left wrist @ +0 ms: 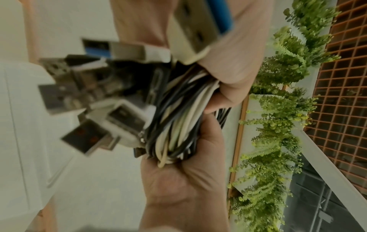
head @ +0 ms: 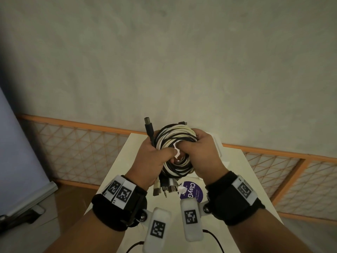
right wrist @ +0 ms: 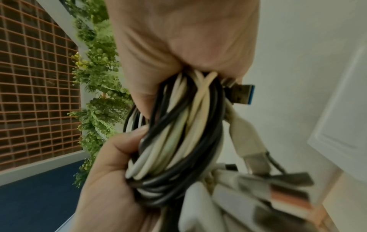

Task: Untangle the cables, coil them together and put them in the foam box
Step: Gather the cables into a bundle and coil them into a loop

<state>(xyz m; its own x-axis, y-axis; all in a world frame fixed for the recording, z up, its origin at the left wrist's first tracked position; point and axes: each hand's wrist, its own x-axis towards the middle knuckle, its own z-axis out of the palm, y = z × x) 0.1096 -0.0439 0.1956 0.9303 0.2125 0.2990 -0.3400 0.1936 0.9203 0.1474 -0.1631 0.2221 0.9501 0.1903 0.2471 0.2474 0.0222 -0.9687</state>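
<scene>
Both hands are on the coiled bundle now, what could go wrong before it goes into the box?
1. The coil of black and white cables has no tie in view; only the left hand and right hand hold it, so easing either grip may let the loops spring apart.
2. The plugs hang loose below the coil and the black USB plug sticks up; either might snag.
3. The foam box is mostly hidden behind the right hand, so placement could miss.

A white bench (head: 242, 181) carries a purple round sticker (head: 193, 192). Beyond the bench runs an orange-framed lattice railing (head: 76, 143), with a grey wall (head: 164, 61) behind and green ferns (left wrist: 278, 109) nearby.
</scene>
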